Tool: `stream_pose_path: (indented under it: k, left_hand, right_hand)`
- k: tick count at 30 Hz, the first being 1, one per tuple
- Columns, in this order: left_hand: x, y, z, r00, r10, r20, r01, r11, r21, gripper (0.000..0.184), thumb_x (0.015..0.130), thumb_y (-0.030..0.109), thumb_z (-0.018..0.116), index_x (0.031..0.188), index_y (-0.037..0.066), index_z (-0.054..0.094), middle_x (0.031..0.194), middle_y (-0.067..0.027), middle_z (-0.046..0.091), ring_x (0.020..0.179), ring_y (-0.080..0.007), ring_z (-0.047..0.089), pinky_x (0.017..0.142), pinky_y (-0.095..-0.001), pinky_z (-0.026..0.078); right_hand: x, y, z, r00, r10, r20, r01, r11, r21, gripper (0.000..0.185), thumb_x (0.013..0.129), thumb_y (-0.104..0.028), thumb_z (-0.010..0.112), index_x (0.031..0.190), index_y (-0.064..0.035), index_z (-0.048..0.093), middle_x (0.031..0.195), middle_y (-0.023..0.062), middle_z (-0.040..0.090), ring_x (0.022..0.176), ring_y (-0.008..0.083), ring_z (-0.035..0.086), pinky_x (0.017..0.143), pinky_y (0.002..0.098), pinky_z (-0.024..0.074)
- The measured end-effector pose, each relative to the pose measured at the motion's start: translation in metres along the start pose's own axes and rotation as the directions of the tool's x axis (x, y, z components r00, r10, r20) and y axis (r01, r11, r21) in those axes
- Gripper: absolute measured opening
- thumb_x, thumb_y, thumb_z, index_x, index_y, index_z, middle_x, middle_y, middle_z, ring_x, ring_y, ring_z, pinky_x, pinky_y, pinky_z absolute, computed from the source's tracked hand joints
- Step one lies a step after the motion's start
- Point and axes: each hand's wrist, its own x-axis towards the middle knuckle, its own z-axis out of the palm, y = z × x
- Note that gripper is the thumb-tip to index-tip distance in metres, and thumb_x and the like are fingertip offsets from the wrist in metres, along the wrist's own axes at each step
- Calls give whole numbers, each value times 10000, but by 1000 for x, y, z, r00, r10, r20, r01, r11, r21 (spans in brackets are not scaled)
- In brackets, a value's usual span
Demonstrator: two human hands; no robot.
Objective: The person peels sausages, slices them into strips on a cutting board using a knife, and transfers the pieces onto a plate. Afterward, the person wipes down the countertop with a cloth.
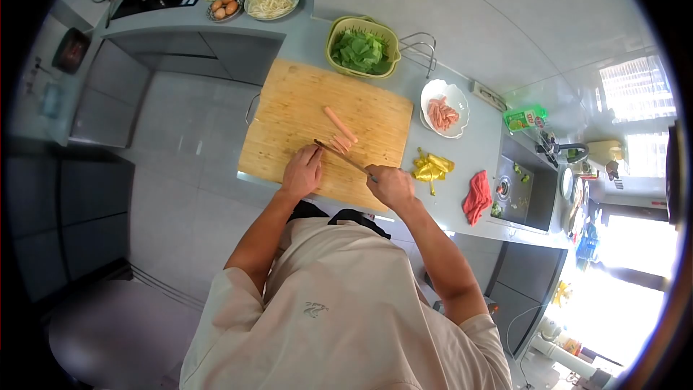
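Observation:
My right hand (392, 186) is wrapped round the handle of a kitchen knife (342, 158), its blade pointing up and left over the wooden cutting board (289, 101). Close to the blade's tip, my left hand (303, 171) rests on the board with its fingers pressed together; anything under them is hidden. Just beyond the blade lie a few cut sausage pieces (341, 144). A longer pink sausage (340, 124) lies slantwise beside these pieces, apart from both hands.
A green basket of leafy greens (361, 51) and a white bowl of sliced meat (442, 115) stand beyond the board. Yellow wrappers (432, 167) and a red cloth (477, 198) lie right, before the sink (533, 202). Bean sprouts (272, 1) and eggs (224, 7) sit back left.

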Motion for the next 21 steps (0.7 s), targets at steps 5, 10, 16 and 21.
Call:
stream_pose_path:
  k: [5,10,16,21]
  left_hand:
    - [-1,-1,2,1000,3,-2,-3,1000,23,402,916,88,662,1302,-25,668,1332,-186,623,1178,-393,620,991,-480,544]
    - [11,7,-4,1000,-13,-6,13,999,-30,364,874,50,678,1233,-14,691,1298,-160,644,1172,-376,640,978,-472,553]
    - [41,-1,-10,987,-155,-35,145,969,-201,346,850,-43,647,1183,30,707,1287,-122,678,1182,-372,645,973,-467,556]
    - [115,-43,-10,991,55,123,-56,998,6,363,903,0,688,1258,69,722,1307,-114,689,1280,-335,605,1040,-445,521]
  right_hand:
    - [5,-6,15,1000,25,19,-24,999,-25,261,986,-281,593,1157,-172,756,952,168,781,924,377,757,829,517,602]
    - [4,10,42,990,129,-53,-111,958,264,247,955,-296,646,1118,-146,756,913,201,759,890,414,741,809,534,587]
    - [-12,31,46,976,149,-158,-96,949,301,231,929,-275,681,1095,-146,775,879,191,755,837,423,731,769,516,590]
    - [-25,20,41,962,111,-249,-51,971,235,227,925,-257,679,1107,-166,781,899,159,770,835,383,744,769,495,606]
